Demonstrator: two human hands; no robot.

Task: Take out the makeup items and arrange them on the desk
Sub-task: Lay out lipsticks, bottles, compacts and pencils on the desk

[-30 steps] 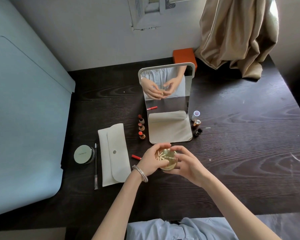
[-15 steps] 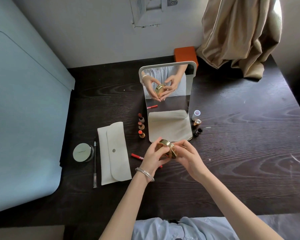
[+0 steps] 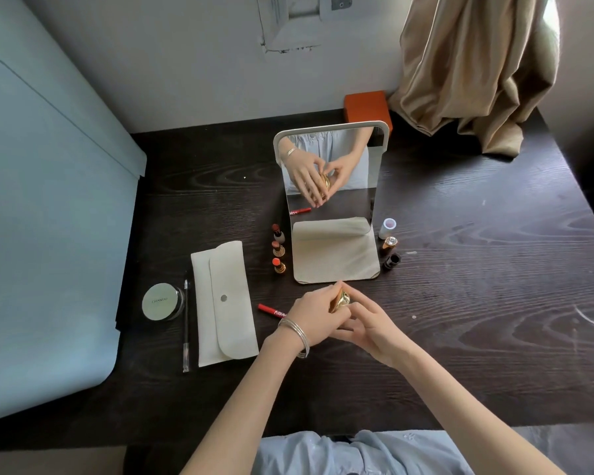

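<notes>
Both hands are holding a gold compact (image 3: 340,301) on edge just above the counter (image 3: 477,303), in front of the mirror (image 3: 333,207). The left hand (image 3: 318,315) is curling its fingers around it, and the right hand (image 3: 371,325) is pinching its lower side.
</notes>
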